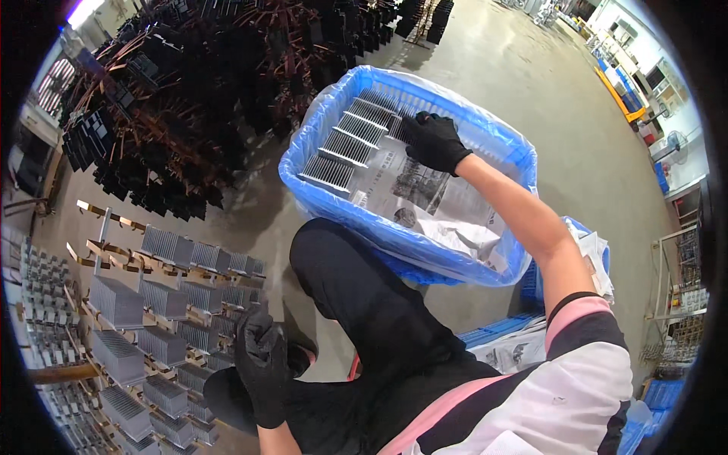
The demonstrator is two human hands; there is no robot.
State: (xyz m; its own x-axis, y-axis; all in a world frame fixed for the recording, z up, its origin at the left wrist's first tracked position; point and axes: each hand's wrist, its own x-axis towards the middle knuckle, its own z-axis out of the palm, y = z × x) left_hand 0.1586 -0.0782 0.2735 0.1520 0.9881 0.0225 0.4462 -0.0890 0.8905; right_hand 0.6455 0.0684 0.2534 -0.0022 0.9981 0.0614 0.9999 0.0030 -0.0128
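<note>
My right hand (436, 142), in a black glove, reaches into a blue-lined crate (364, 216). Its fingers are closed at the edge of a finned metal heat sink (396, 129), partly covering it. Along the crate's left side lies a row of silvery heat sinks (355, 136), fins upward, on printed newspaper (390, 189). My left hand (262, 364), also black-gloved, is raised by my knee with its fingers curled in; nothing shows in it. Nearest to it is a rack of hanging heat sinks (161, 345).
Dark parts (159, 114) hang densely on racks at the upper left. A metal rack post with copper-coloured hooks (102, 246) stands at the left. Beside my right arm are more blue crates (500, 330) with paper. Shelving (675, 288) lines the far right.
</note>
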